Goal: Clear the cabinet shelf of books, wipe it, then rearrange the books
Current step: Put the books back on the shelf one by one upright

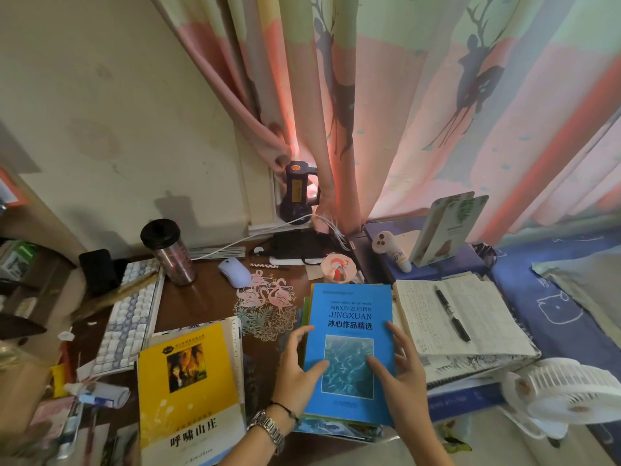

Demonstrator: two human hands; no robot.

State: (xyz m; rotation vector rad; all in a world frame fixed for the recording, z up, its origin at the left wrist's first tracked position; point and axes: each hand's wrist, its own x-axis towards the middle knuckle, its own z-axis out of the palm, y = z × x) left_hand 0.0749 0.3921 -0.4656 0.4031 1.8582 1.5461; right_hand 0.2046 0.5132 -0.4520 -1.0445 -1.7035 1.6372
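A blue book (351, 317) lies on top of a stack of books (336, 427) on the brown desk (201, 297). My left hand (297, 371) rests on the blue book's left edge, fingers spread and loosely bent, thumb on the cover. On the book's right side lies my right hand (398, 368), fingers straight along the edge and thumb on the cover picture. A yellow book (188, 391) tops a second pile to the left. No cabinet shelf is in view.
An open notebook (460, 317) with a black pen (452, 312) lies right of the stack. A white fan (568, 391) stands at the lower right. A keyboard (129, 317), steel tumbler (169, 252), white mouse (235, 272) and pink paper cutout (265, 304) crowd the desk. Curtains hang behind.
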